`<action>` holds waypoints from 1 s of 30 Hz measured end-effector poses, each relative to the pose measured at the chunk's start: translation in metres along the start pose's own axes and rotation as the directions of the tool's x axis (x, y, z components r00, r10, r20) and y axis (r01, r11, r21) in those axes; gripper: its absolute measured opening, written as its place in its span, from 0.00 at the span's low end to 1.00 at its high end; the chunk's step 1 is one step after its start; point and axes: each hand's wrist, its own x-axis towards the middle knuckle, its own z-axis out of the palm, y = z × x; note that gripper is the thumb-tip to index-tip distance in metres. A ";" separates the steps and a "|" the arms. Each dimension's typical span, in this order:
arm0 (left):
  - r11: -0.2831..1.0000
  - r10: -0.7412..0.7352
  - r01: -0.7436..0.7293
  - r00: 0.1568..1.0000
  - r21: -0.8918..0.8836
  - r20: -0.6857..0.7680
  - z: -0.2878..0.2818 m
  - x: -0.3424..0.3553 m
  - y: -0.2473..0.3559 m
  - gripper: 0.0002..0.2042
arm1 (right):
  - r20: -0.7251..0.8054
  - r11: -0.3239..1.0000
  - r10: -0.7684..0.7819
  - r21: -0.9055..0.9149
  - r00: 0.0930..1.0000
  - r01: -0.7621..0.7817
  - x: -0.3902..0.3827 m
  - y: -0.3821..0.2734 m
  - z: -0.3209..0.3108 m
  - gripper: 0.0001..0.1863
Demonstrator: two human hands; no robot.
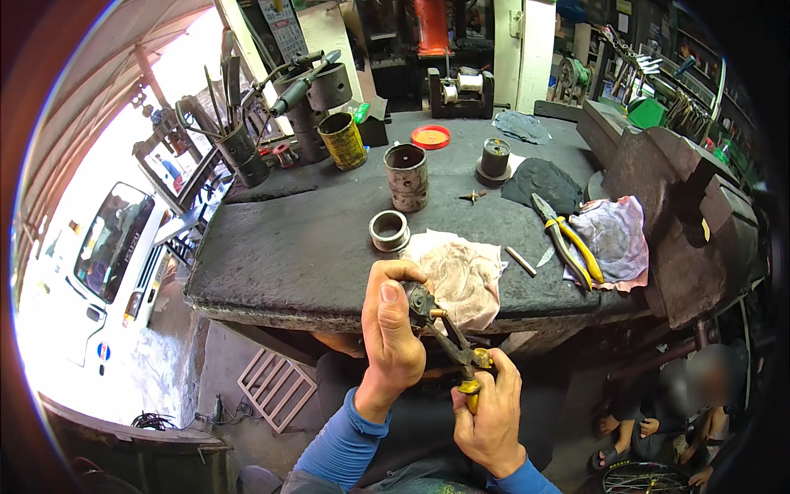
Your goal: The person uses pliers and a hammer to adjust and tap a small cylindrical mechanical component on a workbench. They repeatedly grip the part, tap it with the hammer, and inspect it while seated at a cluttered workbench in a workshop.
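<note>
My left hand (390, 344) is closed around a small dark metal part (419, 300) with a short brass pin (438, 314) sticking out. My right hand (490, 412) grips pliers with yellow handles (469, 387), their dark jaws reaching up to the part near the pin. Just beyond my hands, a pale crumpled rag (461, 272) lies on the dark bench (280, 247), beside a metal ring (388, 230) and a thin rod (520, 260). Farther back stands a worn metal cylinder (406, 177).
Yellow-handled pliers (580, 255) rest on cloths at right, beside a heavy metal block (683, 230). A yellow can (341, 140) and tool holders (243, 156) stand at back left. A white truck (115, 263) is outside left. A crouching person (658, 420) is at lower right, near a wheel (638, 479).
</note>
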 end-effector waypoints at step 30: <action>0.947 -0.314 0.313 0.950 -0.073 0.003 0.003 -0.012 0.017 0.24 | -0.032 0.991 -0.131 -0.046 0.991 0.130 -0.010 0.023 0.017 0.22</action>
